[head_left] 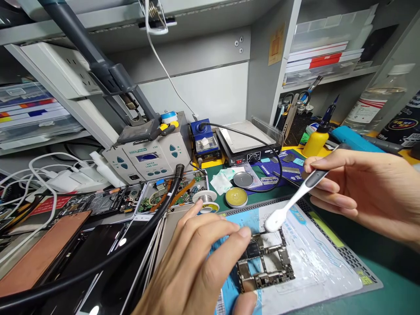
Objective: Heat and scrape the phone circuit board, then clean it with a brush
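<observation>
A toothbrush (297, 197) with a white head and dark grey handle is gripped by my right hand (357, 188), thumb on top and fingers curled below. Its head hangs over the upper edge of a phone circuit board (254, 251), bristles hidden underneath; whether they touch cannot be seen. My left hand (200, 262) reaches in from the lower left. Its index finger and thumb sit at the board's left side, bracing it. Beneath the board is a blue and white work mat (321, 258) with a glossy surface.
An open tin of yellow paste (236, 197) and a solder spool (205, 199) lie behind the mat. A black hose (131, 245) crosses over phones at the left. Further back stand a hot-air station (151, 153), a heating plate (247, 140) and a yellow bottle (315, 142).
</observation>
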Demonstrator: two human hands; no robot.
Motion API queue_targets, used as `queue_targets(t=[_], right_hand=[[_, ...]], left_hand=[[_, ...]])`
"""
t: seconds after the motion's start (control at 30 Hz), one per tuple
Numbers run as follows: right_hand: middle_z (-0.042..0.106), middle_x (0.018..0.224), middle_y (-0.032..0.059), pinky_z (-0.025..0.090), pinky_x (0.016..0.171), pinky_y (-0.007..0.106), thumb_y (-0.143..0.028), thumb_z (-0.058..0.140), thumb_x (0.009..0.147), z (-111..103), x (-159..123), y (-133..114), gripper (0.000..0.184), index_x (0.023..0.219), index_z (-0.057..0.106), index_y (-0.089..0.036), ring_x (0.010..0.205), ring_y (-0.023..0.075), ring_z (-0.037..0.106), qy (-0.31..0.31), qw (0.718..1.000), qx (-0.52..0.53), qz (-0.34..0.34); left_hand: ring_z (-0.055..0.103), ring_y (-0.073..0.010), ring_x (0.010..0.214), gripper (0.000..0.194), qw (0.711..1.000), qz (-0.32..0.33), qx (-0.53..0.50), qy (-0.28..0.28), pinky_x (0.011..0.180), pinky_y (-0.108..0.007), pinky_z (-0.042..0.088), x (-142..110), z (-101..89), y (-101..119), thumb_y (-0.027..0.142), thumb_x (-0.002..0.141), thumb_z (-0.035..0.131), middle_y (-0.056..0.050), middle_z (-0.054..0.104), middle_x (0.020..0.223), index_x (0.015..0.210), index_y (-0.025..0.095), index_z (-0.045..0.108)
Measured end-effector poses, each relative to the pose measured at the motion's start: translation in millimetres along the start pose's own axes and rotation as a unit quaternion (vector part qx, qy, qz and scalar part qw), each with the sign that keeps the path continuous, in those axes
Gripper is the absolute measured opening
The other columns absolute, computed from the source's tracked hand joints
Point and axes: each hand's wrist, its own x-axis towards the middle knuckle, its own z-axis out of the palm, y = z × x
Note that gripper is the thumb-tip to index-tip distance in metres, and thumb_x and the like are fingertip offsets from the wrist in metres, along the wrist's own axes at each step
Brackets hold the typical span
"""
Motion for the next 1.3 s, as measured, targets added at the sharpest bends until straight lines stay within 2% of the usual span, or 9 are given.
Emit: queue_targets(t=[0.27,0.47,0.63,0.77,0.9,1.0,1.17,1.3], right_hand=[[0.051,0.049,0.001,0.039,0.034,0.025,-0.03,0.074,0.069,-0.7,-2.1,-0.4,0.027,0.051,0.058,-0.018,0.033,0.0105,0.042,-0.006,1.0,-0.01,-0.005],[0.052,0.051,0.0013,0.04,0.036,0.026,-0.03,0.072,0.073,-1.9,-2.5,-0.6,0.025,0.054,0.06,-0.019,0.036,0.0111,0.043,-0.016,1.0,-0.016,-0.005],[0.05,0.048,0.0011,0.038,0.033,0.026,-0.032,0.075,0.067,1.2,-4.6,-0.9,0.029,0.049,0.057,-0.019,0.032,0.01,0.04,-0.004,1.0,-0.029,-0.009],[0.049,0.047,0.0013,0.038,0.034,0.026,-0.035,0.077,0.065,3.9,-7.0,-0.6,0.026,0.052,0.06,-0.02,0.033,0.0109,0.042,-0.001,0.999,-0.046,-0.015],[0.051,0.045,0.0033,0.033,0.033,0.026,-0.038,0.077,0.058,5.2,-8.0,0.0,0.02,0.058,0.067,-0.021,0.031,0.0126,0.044,-0.022,0.997,-0.068,0.006],[0.051,0.041,0.005,0.032,0.034,0.027,-0.042,0.079,0.058,4.5,-8.3,2.0,0.023,0.058,0.068,-0.022,0.031,0.015,0.045,-0.043,0.994,-0.092,0.025],[0.052,0.041,0.0041,0.034,0.035,0.026,-0.042,0.081,0.062,2.9,-8.8,6.1,0.025,0.057,0.068,-0.022,0.032,0.0155,0.048,-0.037,0.994,-0.106,-0.016],[0.054,0.04,0.0049,0.032,0.033,0.026,-0.044,0.083,0.061,4.5,-8.8,5.9,0.03,0.055,0.066,-0.021,0.03,0.0151,0.047,-0.039,0.994,-0.102,-0.024]], left_hand=[[0.057,-0.0243,0.123,0.06,1.0,0.005,-0.004,0.004,0.12,-0.053,0.042,0.1,1.2,0.6,0.011,0.082,0.069,-0.009,0.064,0.124,0.139,0.017,0.049],[0.057,-0.0254,0.125,0.056,1.0,-0.002,-0.004,0.003,0.119,-0.055,0.043,0.5,0.9,1.5,0.01,0.085,0.063,-0.01,0.065,0.124,0.139,0.018,0.049],[0.058,-0.0223,0.124,0.056,1.0,0.012,0.005,-0.02,0.121,-0.049,0.043,1.5,-4.8,0.1,0.013,0.086,0.067,-0.009,0.067,0.124,0.139,0.018,0.048],[0.057,-0.021,0.125,0.055,1.0,0.005,0.005,-0.017,0.122,-0.048,0.042,1.7,-5.6,2.0,0.012,0.086,0.067,-0.008,0.065,0.124,0.138,0.017,0.048],[0.056,-0.0227,0.126,0.057,1.0,-0.006,0.005,-0.021,0.121,-0.049,0.043,2.0,-4.8,4.6,0.011,0.086,0.067,-0.009,0.066,0.124,0.138,0.017,0.047],[0.057,-0.0235,0.125,0.055,1.0,-0.005,0.009,-0.015,0.121,-0.05,0.042,2.4,-4.1,4.5,0.011,0.086,0.065,-0.009,0.066,0.123,0.138,0.017,0.048],[0.056,-0.0216,0.125,0.063,1.0,0.005,0.014,-0.007,0.124,-0.046,0.039,2.3,-2.9,3.2,0.011,0.08,0.07,-0.007,0.064,0.123,0.139,0.017,0.048],[0.056,-0.0205,0.123,0.061,1.0,0.001,0.014,-0.001,0.123,-0.045,0.041,2.4,-2.8,3.7,0.011,0.081,0.069,-0.006,0.063,0.122,0.138,0.017,0.049]])
